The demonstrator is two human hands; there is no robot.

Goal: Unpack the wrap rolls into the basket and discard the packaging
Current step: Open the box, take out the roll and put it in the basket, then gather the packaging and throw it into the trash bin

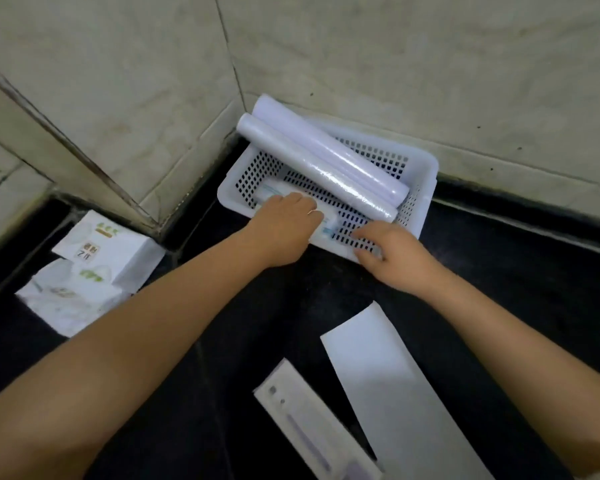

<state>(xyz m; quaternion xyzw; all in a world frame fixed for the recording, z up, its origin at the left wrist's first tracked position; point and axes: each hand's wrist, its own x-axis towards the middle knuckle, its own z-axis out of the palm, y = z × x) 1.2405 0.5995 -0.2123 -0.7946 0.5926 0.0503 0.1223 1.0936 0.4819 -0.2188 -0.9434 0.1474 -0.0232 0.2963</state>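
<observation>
A white perforated basket (425,174) stands in the corner of a black counter against tiled walls. Two white wrap rolls (326,157) lie side by side in it, their far ends propped over the back rim. My left hand (284,223) reaches into the basket and grips a flat white packet with blue print (271,194) on its floor. My right hand (392,251) holds the basket's near rim, fingers curled over the edge. Two long flat white packaging pieces lie in front: a plain sleeve (392,393) and a printed box (312,427).
At the left edge of the counter sit a white carton with green print (108,247) and a crumpled white bag (70,299). Tiled walls close in behind and to the left of the basket.
</observation>
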